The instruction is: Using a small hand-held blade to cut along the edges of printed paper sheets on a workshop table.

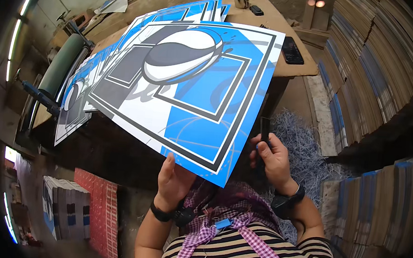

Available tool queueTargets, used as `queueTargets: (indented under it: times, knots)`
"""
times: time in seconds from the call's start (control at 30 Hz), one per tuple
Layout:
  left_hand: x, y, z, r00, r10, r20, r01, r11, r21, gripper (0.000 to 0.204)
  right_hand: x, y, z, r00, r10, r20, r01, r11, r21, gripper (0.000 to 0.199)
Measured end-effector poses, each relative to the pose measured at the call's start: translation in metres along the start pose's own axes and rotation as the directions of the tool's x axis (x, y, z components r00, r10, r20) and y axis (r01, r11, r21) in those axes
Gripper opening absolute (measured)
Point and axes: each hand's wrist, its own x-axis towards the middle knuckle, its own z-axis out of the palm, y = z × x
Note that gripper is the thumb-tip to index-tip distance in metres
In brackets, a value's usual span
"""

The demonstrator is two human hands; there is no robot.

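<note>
A large printed board (204,99) in blue, white and dark grey, with a ball drawn on it, is tilted in front of me. My left hand (175,183) grips its near edge, thumb on top and fingers hidden beneath. Just right of the board's near corner, my right hand (275,162) is closed around a slim black tool (265,129) that points upward. Its exact kind is too dark to make out. Behind and left of the held board, more boards with the same print (177,12) lie fanned out on the table (279,25).
A black phone (292,51) and a metal cup (241,0) rest on the table. Left stands a machine with a green roller (61,64). Shredded paper (304,159) heaps on the floor at right, beside tall cardboard stacks (374,65). Another stack (74,211) sits lower left by a red patterned sheet (97,195).
</note>
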Motion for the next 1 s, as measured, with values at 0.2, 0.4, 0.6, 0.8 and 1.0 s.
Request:
queueTargets:
  times: [0.2, 0.4, 0.6, 0.8, 1.0]
  knots:
    - [0.015, -0.005, 0.012, 0.994, 0.064, -0.090, -0.043, 0.975, 0.218, 0.043, 0.008, -0.004, 0.006, 0.991, -0.030, 0.131, 0.040, 0.997, -0.071, 0.026]
    - [0.021, -0.004, 0.019, 0.995, 0.053, -0.090, -0.031, 0.972, 0.231, 0.041, 0.014, -0.006, 0.002, 0.985, -0.014, 0.169, 0.030, 0.995, -0.093, 0.028]
    - [0.024, -0.004, 0.021, 0.993, 0.060, -0.100, -0.034, 0.970, 0.240, 0.041, 0.017, -0.012, 0.003, 0.982, 0.007, 0.191, 0.006, 0.998, -0.068, 0.029]
    - [0.026, -0.004, 0.021, 0.992, 0.082, -0.094, -0.054, 0.962, 0.268, 0.042, 0.018, -0.012, -0.002, 0.963, 0.026, 0.268, -0.008, 0.998, -0.066, 0.031]
    - [0.031, -0.002, 0.023, 0.993, 0.104, -0.060, -0.086, 0.962, 0.260, 0.040, 0.016, -0.013, -0.001, 0.944, 0.044, 0.328, -0.011, 0.995, -0.103, 0.030]
